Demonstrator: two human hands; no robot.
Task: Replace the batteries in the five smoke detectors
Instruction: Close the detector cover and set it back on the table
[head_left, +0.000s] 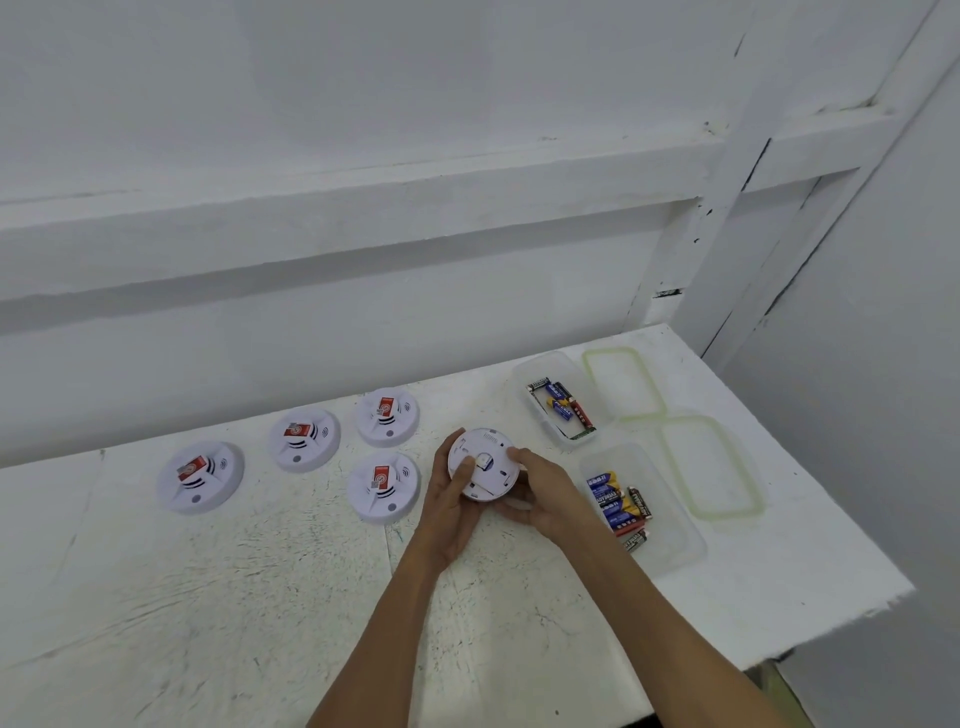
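Both hands are curled around the detector (493, 475) we're working on. Our left hand (452, 506) cups the left edge with the thumb lying across the back plate, and our right hand (545, 501) grips the opposite rim with its fingers tucked underneath. It's held just above the table (260, 597), flipped back-side up, between the other units and the battery tubs.

Handling-wise, we reckon it's a light, hollow plastic shell. It looks rigid overall, but the small hatch in the middle of the back probably has thin clips that won't like being forced. The plastic looks smooth, so likely a bit slippery too. The rim looks like the best place to hold it, same as now, with one thumb kept free for the hatch. Squeezing the flat back would probably just flex it.

Off to the left, the four other detectors (383, 486) sit face-up on the table, each with something red on top. We can't tell exactly what the red things are.

To the right are two clear tubs with their lids off. The far tub (550, 366) holds a few batteries (561, 402) and the near tub (670, 545) holds a bigger pile (618, 501). The green-rimmed lids (711, 467) lie just beside them. No idea from here which tub is fresh and which is spent.
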